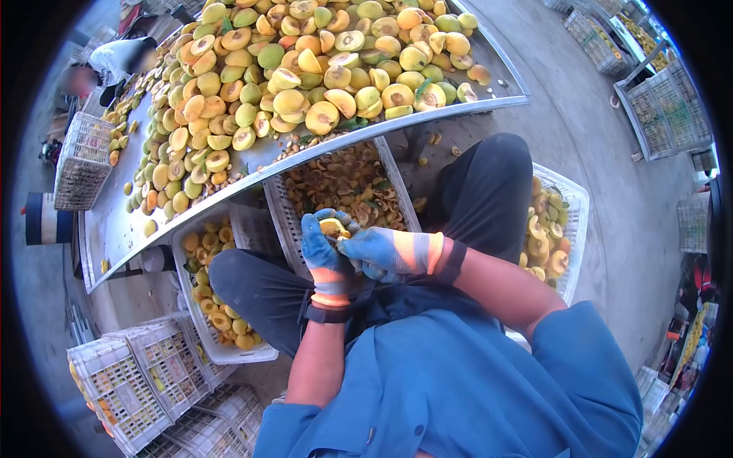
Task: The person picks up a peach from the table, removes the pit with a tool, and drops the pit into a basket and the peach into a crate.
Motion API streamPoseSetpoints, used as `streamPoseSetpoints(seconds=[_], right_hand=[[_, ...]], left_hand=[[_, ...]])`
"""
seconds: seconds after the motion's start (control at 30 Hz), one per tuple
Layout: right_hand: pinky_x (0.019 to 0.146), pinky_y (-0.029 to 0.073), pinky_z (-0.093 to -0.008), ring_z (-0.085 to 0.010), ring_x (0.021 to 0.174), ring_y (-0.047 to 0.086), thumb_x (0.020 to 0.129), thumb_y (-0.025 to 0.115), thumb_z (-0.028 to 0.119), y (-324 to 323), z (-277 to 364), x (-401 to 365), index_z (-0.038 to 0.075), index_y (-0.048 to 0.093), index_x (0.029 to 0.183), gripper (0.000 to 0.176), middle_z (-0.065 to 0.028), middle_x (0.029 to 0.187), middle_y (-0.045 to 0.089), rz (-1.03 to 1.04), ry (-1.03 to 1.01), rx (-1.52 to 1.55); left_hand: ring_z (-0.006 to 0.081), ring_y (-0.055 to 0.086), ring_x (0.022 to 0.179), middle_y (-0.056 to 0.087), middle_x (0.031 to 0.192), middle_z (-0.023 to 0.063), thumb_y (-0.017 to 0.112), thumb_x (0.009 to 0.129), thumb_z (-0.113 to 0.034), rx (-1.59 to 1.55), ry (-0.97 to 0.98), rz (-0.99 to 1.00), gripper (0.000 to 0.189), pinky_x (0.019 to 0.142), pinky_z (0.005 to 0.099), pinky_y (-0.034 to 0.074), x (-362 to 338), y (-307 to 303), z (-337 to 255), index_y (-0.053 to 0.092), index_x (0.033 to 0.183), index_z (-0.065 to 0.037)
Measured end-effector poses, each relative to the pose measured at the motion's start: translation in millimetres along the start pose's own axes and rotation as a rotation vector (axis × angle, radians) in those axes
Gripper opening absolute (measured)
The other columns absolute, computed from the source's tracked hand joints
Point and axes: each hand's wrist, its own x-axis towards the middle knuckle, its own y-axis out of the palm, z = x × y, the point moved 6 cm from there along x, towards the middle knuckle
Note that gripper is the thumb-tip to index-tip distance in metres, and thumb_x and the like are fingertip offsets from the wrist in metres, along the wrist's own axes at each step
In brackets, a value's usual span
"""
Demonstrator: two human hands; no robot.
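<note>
Both hands wear gloves with blue palms and orange and grey cuffs. In my left hand (317,248) is a halved yellow apricot (333,227), with the cut, brownish side showing and the fingers curled round it. My right hand (385,249) is closed right beside the fruit, fingertips at its cut face. Whatever it grips, if anything, is hidden by the fingers. Beneath the hands, between my knees, stands a white crate (286,221) of brownish fruit scraps and pits (343,183). Halved apricots (321,84) are heaped on the metal table in front.
The metal table's raised edge (328,143) runs just beyond my knees. Crates of apricot halves stand by my left leg (221,347) and right leg (576,221). Stacked crates (126,382) are at lower left, and more crates (672,107) at right. Another person (118,61) is at far left.
</note>
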Motion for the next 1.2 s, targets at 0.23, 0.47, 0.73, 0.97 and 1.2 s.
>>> streamPoseSetpoints(seconds=[0.23,0.47,0.73,0.97,1.2], right_hand=[[0.041,0.027,-0.0255,-0.0075,0.044,0.035,0.108,0.055,0.055,-4,-7,3,0.011,0.061,0.089,0.048,0.0045,0.059,0.042,-0.058,-0.027,-0.102],[0.032,0.029,-0.023,-0.0083,0.037,0.034,0.112,0.05,0.045,12,-19,-9,0.01,0.06,0.1,0.039,0.0014,0.057,0.042,0.574,0.051,0.72],[0.037,0.032,-0.0244,-0.0075,0.041,0.04,0.111,0.051,0.051,6,11,-22,0.009,0.061,0.098,0.045,0.0013,0.06,0.047,0.33,-0.118,0.325],[0.092,0.053,-0.0536,-0.0499,0.1,0.07,0.11,0.04,0.051,-27,0,5,-0.001,0.065,0.12,0.058,-0.0293,0.102,0.073,-0.443,-0.147,-1.132],[0.088,0.052,-0.0561,-0.053,0.097,0.068,0.109,0.047,0.05,-26,10,1,0.002,0.062,0.119,0.05,-0.0319,0.1,0.072,-0.418,-0.288,-0.875]], left_hand=[[0.0218,0.066,0.083,0.069,0.093,0.0075,0.058,0.106,-0.057,0.22,-0.06,0.085,0.048,0.076,0.0375,0.057,8,-14,11,0.065,0.11,-0.01],[0.0216,0.064,0.083,0.066,0.093,0.0072,0.055,0.107,-0.056,-0.022,-0.137,0.164,0.045,0.074,0.037,0.057,-3,26,4,0.064,0.112,-0.013],[0.0216,0.068,0.09,0.069,0.103,0.0097,0.06,0.107,-0.033,0.781,0.621,-0.058,0.03,0.082,0.0347,0.06,0,12,-124,0.062,0.121,-0.006],[0.0258,0.068,0.105,0.067,0.121,0.0162,0.079,0.094,-0.019,2.013,0.897,-0.884,0.043,0.094,0.0367,0.056,-23,-151,-298,0.067,0.13,0.0],[0.0279,0.068,0.107,0.068,0.124,0.0151,0.081,0.091,-0.014,1.359,0.918,0.034,0.04,0.097,0.0379,0.054,104,52,-193,0.069,0.127,-0.005]])
